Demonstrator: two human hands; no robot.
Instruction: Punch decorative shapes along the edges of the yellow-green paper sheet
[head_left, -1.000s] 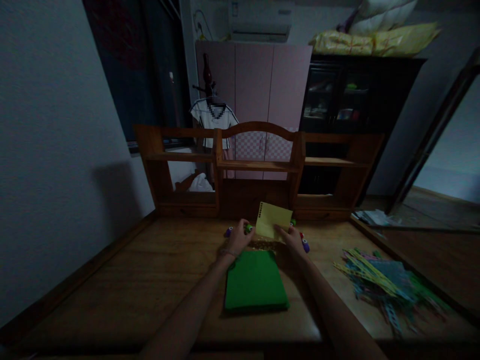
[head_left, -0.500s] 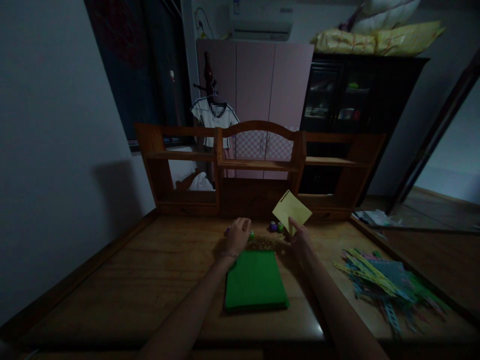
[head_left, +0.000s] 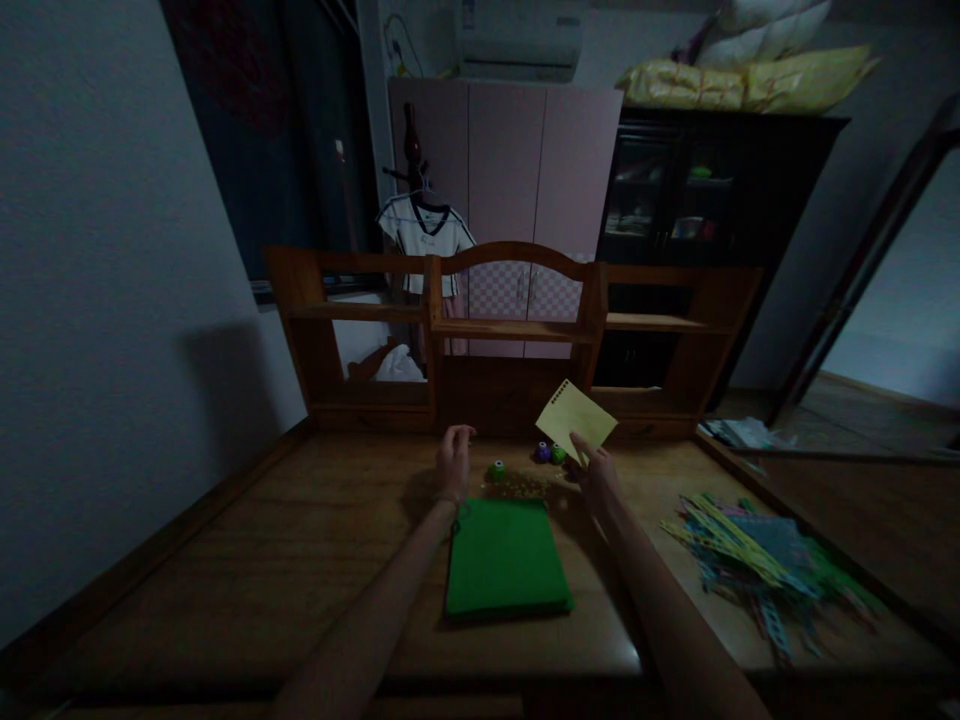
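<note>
My right hand (head_left: 596, 478) pinches a yellow sheet of paper (head_left: 576, 417) with a row of punched holes along one edge, held tilted above the desk. My left hand (head_left: 454, 458) hovers over the desk with its fingers curled, nothing visible in them. Just right of it sits a small green punch (head_left: 496, 471). A purple punch (head_left: 541, 452) and another green one (head_left: 558, 454) lie below the yellow sheet. A heap of small paper bits (head_left: 525, 487) lies between my hands. In front of me rests a stack of green paper (head_left: 505, 557).
A wooden shelf unit (head_left: 517, 330) stands at the back of the wooden desk (head_left: 300, 560). A pile of coloured paper strips (head_left: 757, 560) lies at the right. A wall is close on the left. Wardrobes stand behind.
My right hand carried the yellow sheet from the middle to the right and tilted it. My left hand lifted off the green punch and shifted left.
</note>
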